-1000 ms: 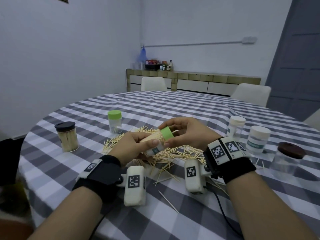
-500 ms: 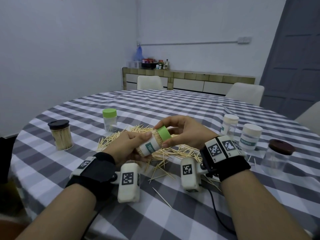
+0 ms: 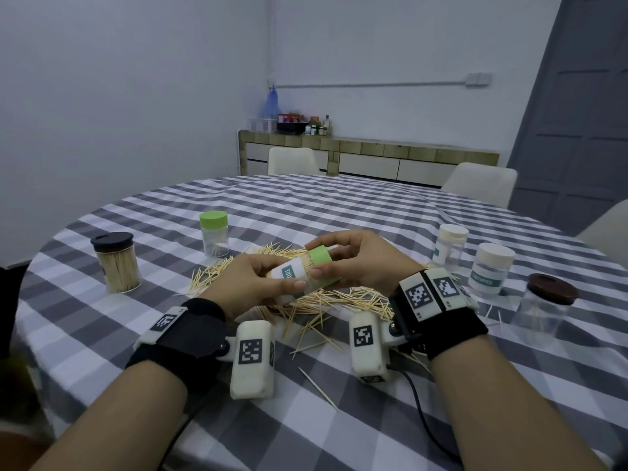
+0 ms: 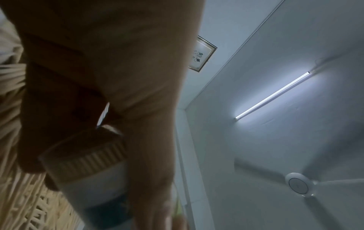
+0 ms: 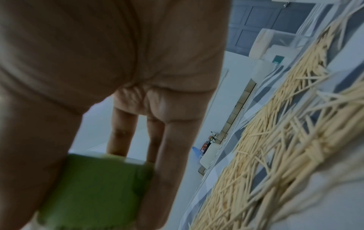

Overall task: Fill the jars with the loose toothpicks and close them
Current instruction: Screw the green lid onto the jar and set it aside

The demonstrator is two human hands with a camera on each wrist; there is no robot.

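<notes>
Gripping a toothpick-packed jar [image 3: 295, 278] tilted on its side above the toothpick pile [image 3: 339, 297], the left hand [image 3: 244, 283] curls its fingers and thumb round the labelled body. The right hand [image 3: 365, 260] pinches the green lid [image 3: 323, 263] at the jar's mouth between thumb and fingers. Both hover near the middle of the checked table [image 3: 339, 205], other jars standing left and right.

Jar [image 3: 292, 274] label partly under fingers [image 3: 289, 283]
</notes>
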